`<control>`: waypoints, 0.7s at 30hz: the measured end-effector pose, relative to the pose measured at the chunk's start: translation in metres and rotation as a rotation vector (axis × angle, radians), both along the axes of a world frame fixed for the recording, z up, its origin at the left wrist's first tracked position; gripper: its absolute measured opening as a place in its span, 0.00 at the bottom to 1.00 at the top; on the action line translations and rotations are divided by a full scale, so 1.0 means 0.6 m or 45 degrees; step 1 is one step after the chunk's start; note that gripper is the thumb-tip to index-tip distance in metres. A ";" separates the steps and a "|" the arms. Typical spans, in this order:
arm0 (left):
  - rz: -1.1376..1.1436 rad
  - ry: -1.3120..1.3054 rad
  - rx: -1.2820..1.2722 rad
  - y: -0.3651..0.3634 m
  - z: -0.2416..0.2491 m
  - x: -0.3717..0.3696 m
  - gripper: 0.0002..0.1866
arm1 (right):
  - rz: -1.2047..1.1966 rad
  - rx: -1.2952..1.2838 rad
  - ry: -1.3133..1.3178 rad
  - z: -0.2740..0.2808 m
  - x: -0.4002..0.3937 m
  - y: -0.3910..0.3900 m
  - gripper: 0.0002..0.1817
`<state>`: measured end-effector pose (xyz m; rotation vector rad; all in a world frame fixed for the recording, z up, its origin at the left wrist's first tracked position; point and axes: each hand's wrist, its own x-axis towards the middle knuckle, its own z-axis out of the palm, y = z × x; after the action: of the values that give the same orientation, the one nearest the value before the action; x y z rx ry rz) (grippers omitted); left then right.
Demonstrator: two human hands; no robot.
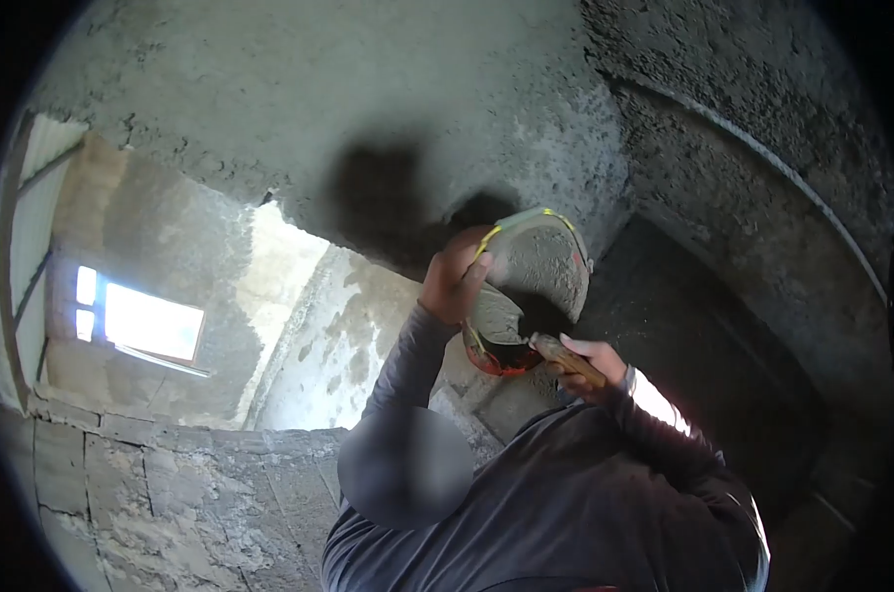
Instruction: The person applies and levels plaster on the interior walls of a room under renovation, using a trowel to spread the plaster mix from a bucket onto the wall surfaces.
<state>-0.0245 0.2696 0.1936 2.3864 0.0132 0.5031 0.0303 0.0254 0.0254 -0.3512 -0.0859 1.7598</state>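
Note:
My left hand [457, 276] grips the yellow-edged rim of a round bucket [579, 247], which is tilted in front of my chest. Grey wet mortar [537, 259] coats the inside of the bucket, and its outside shows some red near the bottom. In my right hand [595, 367] is the wooden handle of a trowel [571, 358], with the fingers wrapped around it. The trowel points into the bucket; its blade is hard to tell apart from the mortar there.
A grey plastered wall [269, 89] rises close ahead, with a rough darker wall [762, 168] to the right. On the left, an opening shows a bright window [153, 321]. Blockwork [171, 493] lies at lower left.

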 end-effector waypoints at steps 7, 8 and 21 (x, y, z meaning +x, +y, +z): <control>0.587 -0.358 -0.199 0.049 -0.073 -0.070 0.14 | -0.386 0.128 -0.003 0.161 0.077 -0.093 0.28; 0.655 -0.393 -0.236 0.046 -0.091 -0.080 0.15 | -0.564 0.111 -0.258 0.187 0.094 -0.101 0.28; 0.753 -0.274 -0.789 -0.041 -0.077 -0.213 0.18 | -2.934 0.881 -0.945 0.549 0.267 0.080 0.34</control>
<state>-0.1524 0.2451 0.1477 1.6832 0.6917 0.8771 0.1904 0.0737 0.3547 -0.2736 -0.5267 -0.7489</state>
